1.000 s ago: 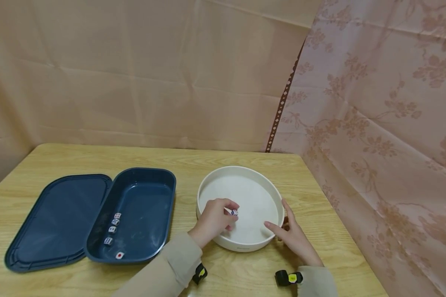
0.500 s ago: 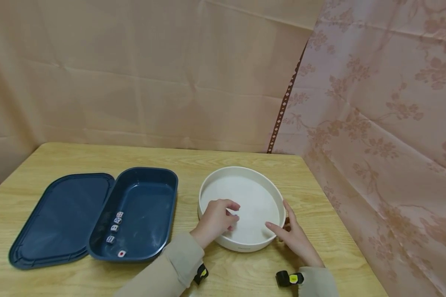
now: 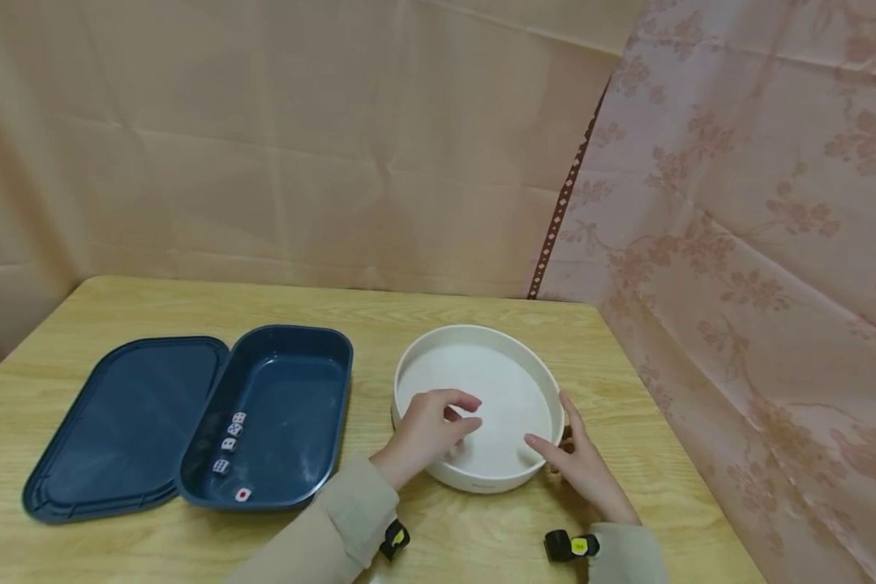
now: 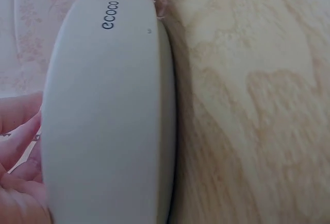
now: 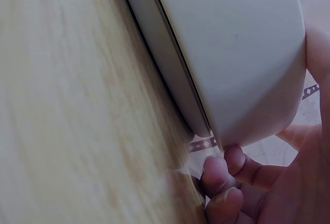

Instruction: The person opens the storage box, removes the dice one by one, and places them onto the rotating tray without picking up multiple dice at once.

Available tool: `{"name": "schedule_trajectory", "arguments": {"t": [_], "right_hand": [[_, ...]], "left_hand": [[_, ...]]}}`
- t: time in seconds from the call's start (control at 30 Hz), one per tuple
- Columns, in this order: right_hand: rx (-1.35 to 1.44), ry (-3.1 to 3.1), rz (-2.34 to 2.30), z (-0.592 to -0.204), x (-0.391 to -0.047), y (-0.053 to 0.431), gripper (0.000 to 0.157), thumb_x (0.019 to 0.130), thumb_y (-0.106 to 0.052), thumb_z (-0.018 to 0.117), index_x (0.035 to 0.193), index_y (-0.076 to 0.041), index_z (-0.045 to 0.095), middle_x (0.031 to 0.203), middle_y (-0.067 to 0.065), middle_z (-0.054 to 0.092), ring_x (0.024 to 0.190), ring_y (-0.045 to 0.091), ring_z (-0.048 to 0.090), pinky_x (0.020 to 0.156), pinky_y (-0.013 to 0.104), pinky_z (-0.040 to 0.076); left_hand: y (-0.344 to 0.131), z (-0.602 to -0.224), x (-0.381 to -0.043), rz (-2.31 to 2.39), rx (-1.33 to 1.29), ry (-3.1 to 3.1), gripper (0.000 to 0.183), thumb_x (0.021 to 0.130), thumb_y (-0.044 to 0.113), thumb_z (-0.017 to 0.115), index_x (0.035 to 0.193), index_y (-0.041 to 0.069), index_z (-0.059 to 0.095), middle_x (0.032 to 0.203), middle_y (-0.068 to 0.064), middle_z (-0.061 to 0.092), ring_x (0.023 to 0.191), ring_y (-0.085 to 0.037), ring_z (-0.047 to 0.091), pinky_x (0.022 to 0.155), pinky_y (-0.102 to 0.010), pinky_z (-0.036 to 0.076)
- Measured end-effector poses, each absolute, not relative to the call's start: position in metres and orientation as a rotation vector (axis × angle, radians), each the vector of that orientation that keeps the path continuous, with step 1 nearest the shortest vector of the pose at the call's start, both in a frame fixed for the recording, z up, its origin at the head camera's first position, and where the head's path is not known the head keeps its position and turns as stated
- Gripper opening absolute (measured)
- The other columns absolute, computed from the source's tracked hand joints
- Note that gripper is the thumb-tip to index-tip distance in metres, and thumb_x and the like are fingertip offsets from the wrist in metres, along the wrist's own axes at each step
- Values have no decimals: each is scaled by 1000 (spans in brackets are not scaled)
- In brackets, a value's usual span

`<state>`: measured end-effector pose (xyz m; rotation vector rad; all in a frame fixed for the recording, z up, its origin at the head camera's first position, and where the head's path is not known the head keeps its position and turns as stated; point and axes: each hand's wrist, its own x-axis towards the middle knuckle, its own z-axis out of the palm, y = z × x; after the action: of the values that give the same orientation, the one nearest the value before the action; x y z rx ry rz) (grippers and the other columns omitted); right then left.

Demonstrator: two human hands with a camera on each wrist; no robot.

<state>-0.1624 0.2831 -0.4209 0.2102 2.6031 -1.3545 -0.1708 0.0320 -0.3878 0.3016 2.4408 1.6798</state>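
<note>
A round white tray (image 3: 511, 381) with a raised wall stands right of centre; "ecoco" is printed on its side in the left wrist view. Over its near left part hovers my left hand (image 3: 427, 426), thumb and forefinger apart with no die visible between them. The hand hides part of the tray's floor. My right hand (image 3: 584, 466) holds the tray's right side, thumb over the rim and fingers along the outer wall. In the right wrist view, curled fingertips (image 5: 234, 159) touch the tray's lower edge.
Left of the tray sits a dark blue rectangular box (image 3: 343, 389); several white dice (image 3: 229, 444) lie inside along its left side, and one die (image 3: 243, 494) shows a red dot. Its blue lid (image 3: 131, 422) lies at the far left. Cloth curtains (image 3: 321, 162) hang behind the wooden table (image 3: 482, 535).
One second ago my left thumb and forefinger pinched a die over the white tray. Now they are apart and the die is out of sight. The right hand keeps its place.
</note>
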Motion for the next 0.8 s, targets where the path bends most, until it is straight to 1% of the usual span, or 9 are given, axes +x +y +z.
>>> {"name": "schedule_trajectory", "arguments": {"t": [0.07,0.2,0.33,0.43,0.57,0.7,0.8], "right_hand": [[214,2603,-1350,-420,-162,283,103,89,-46,70,160,-24,-1,115,16,52,86,18,53,67,27,46],[191,2607,-1357,-420,-161,282,103,89,-43,70,160,-23,-1,115,16,53,88,17,52,66,27,46],[201,2601,-1368,-420,-161,282,102,89,-43,70,160,-24,-1,116,16,53,90,17,52,67,27,46],[213,2594,-1378,-420,-161,282,102,89,-43,71,160,-26,0,118,17,53,91,18,52,69,26,46],[205,2594,-1382,-420,-162,282,102,89,-43,70,160,-25,-1,119,18,53,91,19,52,69,26,47],[204,2592,-1385,-420,-162,282,102,89,-43,70,160,-25,-1,118,18,53,91,18,52,69,26,47],[202,2589,-1390,-420,-161,282,102,89,-42,70,160,-25,-1,116,17,53,90,18,52,69,26,47]], "left_hand": [[30,-386,-169,1692,332,2454,25,90,16,73,113,5,72,94,-5,71,64,-18,64,53,-24,51],[27,-379,-165,1699,397,2474,25,90,17,73,112,5,72,103,-8,73,70,-9,61,57,-21,52],[23,-371,-162,1716,429,2465,24,91,19,72,112,7,73,107,-9,73,75,-9,62,61,-20,53],[20,-363,-158,1734,437,2455,22,91,19,72,111,9,73,106,-7,72,74,-10,63,61,-21,54],[15,-354,-153,1739,489,2444,22,92,20,71,111,10,73,106,-6,73,73,-11,64,62,-22,54],[10,-345,-147,1715,542,2445,23,92,23,71,112,11,73,106,-6,73,75,-10,64,64,-22,54],[5,-338,-142,1698,542,2441,24,93,26,70,113,13,72,107,-3,72,78,-10,64,65,-23,55]]}}
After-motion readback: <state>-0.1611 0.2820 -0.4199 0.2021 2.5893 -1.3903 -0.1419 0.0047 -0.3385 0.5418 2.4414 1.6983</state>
